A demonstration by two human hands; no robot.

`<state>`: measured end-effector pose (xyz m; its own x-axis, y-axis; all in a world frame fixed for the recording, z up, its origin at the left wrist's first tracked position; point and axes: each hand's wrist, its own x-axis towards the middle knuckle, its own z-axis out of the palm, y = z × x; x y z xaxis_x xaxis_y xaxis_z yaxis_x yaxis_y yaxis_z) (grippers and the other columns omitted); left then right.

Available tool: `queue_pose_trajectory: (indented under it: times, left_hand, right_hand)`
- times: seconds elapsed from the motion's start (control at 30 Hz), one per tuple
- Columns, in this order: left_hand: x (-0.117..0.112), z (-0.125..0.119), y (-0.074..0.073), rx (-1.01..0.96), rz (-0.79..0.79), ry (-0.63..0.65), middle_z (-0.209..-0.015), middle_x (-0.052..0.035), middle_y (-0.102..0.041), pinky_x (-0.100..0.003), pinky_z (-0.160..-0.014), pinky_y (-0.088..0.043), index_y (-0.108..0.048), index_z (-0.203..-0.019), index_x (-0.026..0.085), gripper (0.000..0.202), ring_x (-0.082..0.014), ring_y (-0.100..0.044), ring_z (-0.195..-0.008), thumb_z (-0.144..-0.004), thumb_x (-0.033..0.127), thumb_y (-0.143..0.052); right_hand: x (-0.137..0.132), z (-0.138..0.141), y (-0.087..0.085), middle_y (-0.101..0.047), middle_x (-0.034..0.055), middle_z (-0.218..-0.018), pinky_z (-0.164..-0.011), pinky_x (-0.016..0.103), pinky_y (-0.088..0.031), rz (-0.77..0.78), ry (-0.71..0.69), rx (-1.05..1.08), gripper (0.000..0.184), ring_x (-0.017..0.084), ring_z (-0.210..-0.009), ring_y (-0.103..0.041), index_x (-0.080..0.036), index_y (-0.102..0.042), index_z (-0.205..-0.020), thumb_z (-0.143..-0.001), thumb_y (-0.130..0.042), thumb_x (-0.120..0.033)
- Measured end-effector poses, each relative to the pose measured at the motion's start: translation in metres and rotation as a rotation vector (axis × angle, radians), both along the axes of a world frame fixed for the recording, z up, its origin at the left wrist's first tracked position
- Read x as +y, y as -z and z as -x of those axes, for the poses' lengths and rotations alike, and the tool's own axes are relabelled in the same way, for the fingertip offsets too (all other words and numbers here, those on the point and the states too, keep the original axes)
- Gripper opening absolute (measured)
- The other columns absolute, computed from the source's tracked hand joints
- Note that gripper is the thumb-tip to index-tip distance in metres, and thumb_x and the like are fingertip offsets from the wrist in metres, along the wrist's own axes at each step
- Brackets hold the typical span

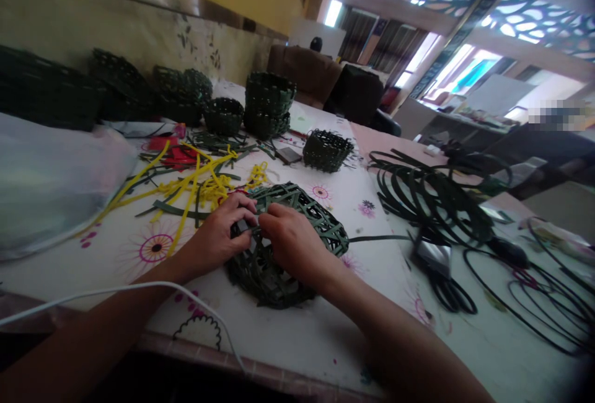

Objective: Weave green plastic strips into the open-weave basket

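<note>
A dark green woven basket point(320, 217) of flat strips lies on the flowered tablecloth in front of me. Both hands are over its left and middle part. My left hand point(223, 229) has its fingers curled at the basket's left side, around a piece of dark strip. Close beside it, my right hand point(290, 239) is closed in a pinch on the weave; the exact bit between its fingertips is hidden. One long green strip point(379, 239) runs out from the basket's right edge.
Yellow strips point(186, 189) and a red packet point(170, 149) lie at left. Several woven baskets point(269, 99) stand along the back, with a small basket point(328, 149) nearer. Coiled green strip point(427, 195) lies at right. A white cable point(186, 288) crosses before my left arm.
</note>
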<state>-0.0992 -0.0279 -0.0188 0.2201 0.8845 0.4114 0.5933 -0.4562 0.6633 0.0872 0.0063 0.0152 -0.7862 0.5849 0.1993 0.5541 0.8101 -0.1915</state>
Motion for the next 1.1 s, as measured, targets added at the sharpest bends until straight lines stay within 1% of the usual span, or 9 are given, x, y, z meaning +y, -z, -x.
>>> queue_pose_trajectory:
  times: [0.13, 0.27, 0.4, 0.57, 0.63, 0.77, 0.87, 1.0, 1.1]
  left_hand:
    - [-0.001, 0.001, 0.0, -0.018, -0.003, 0.011, -0.11, -0.0079, -0.06, -0.042, -0.113, -0.039, -0.063, -0.086, 0.021, 0.008, -0.0245, -0.055, -0.119, -0.08, 0.024, -0.058]
    - [-0.002, 0.0, 0.0, -0.033, -0.011, 0.014, -0.108, -0.0082, -0.06, -0.041, -0.11, -0.042, -0.062, -0.086, 0.02, 0.007, -0.025, -0.056, -0.12, -0.081, 0.021, -0.057]
    - [-0.003, -0.004, 0.001, -0.035, -0.041, 0.006, -0.108, -0.0089, -0.059, -0.041, -0.106, -0.044, -0.061, -0.088, 0.02, 0.009, -0.0253, -0.056, -0.119, -0.081, 0.017, -0.056]
    - [-0.006, -0.007, -0.001, -0.008, -0.088, -0.013, -0.103, -0.0085, -0.06, -0.04, -0.1, -0.047, -0.06, -0.087, 0.019, 0.012, -0.0244, -0.058, -0.111, -0.08, 0.012, -0.053]
    - [-0.007, -0.008, -0.002, 0.008, -0.09, -0.017, -0.102, -0.0086, -0.06, -0.039, -0.099, -0.048, -0.06, -0.087, 0.018, 0.013, -0.0243, -0.059, -0.11, -0.08, 0.011, -0.053]
    - [-0.007, -0.008, -0.002, 0.029, -0.094, -0.029, -0.104, -0.0103, -0.061, -0.04, -0.098, -0.049, -0.062, -0.087, 0.017, 0.013, -0.0247, -0.06, -0.109, -0.08, 0.011, -0.053]
    - [-0.007, -0.008, 0.0, 0.041, -0.124, -0.051, -0.103, -0.0102, -0.06, -0.04, -0.097, -0.049, -0.062, -0.087, 0.016, 0.013, -0.0239, -0.06, -0.108, -0.08, 0.01, -0.052]
    - [-0.007, -0.008, 0.002, 0.074, -0.172, -0.059, -0.105, -0.0096, -0.059, -0.039, -0.098, -0.048, -0.06, -0.088, 0.017, 0.014, -0.0228, -0.059, -0.108, -0.081, 0.009, -0.051]
    - [-0.009, -0.009, 0.002, 0.08, -0.19, -0.081, -0.109, -0.01, -0.058, -0.039, -0.1, -0.047, -0.056, -0.097, 0.017, 0.022, -0.0236, -0.057, -0.11, -0.077, 0.008, -0.053]
  right_hand:
    - [-0.002, 0.0, -0.001, -0.059, 0.006, -0.088, -0.065, 0.028, -0.033, 0.003, 0.04, -0.012, 0.024, 0.017, -0.076, -0.052, -0.017, -0.066, -0.106, -0.089, -0.053, -0.005]
    - [-0.001, -0.001, -0.001, -0.061, 0.0072, -0.096, -0.068, 0.027, -0.036, 0.039, 0.075, -0.016, 0.031, 0.016, -0.079, -0.055, -0.016, -0.062, -0.116, -0.09, -0.052, -0.004]
    - [-0.002, 0.002, -0.003, -0.06, 0.0096, -0.093, -0.069, 0.029, -0.039, 0.001, 0.056, -0.133, 0.024, 0.018, -0.077, -0.054, -0.013, -0.066, -0.104, -0.091, -0.048, -0.004]
    - [-0.003, 0.006, -0.005, -0.06, 0.0125, -0.097, -0.071, 0.033, -0.041, -0.025, 0.01, -0.199, 0.027, 0.022, -0.082, -0.056, -0.01, -0.064, -0.11, -0.093, -0.044, -0.004]
    - [-0.001, 0.006, -0.005, -0.06, 0.0122, -0.096, -0.072, 0.032, -0.041, -0.016, 0.003, -0.201, 0.026, 0.021, -0.083, -0.055, -0.01, -0.064, -0.108, -0.092, -0.045, -0.003]
    - [0.005, 0.002, -0.008, -0.059, 0.0088, -0.095, -0.069, 0.028, -0.04, 0.055, -0.001, -0.17, 0.021, 0.015, -0.076, -0.053, -0.012, -0.067, -0.097, -0.093, -0.048, -0.005]
    - [0.006, 0.001, -0.013, -0.059, 0.0086, -0.096, -0.07, 0.026, -0.04, 0.089, -0.036, -0.198, 0.021, 0.014, -0.077, -0.054, -0.011, -0.068, -0.094, -0.094, -0.048, -0.007]
    - [0.001, 0.006, -0.018, -0.06, 0.0112, -0.095, -0.074, 0.029, -0.044, -0.002, -0.053, -0.285, 0.023, 0.019, -0.086, -0.058, -0.01, -0.066, -0.103, -0.095, -0.045, -0.007]
    - [-0.003, 0.01, -0.02, -0.061, 0.0135, -0.099, -0.075, 0.033, -0.047, -0.053, -0.055, -0.355, 0.027, 0.022, -0.089, -0.06, -0.009, -0.064, -0.11, -0.099, -0.039, -0.011]
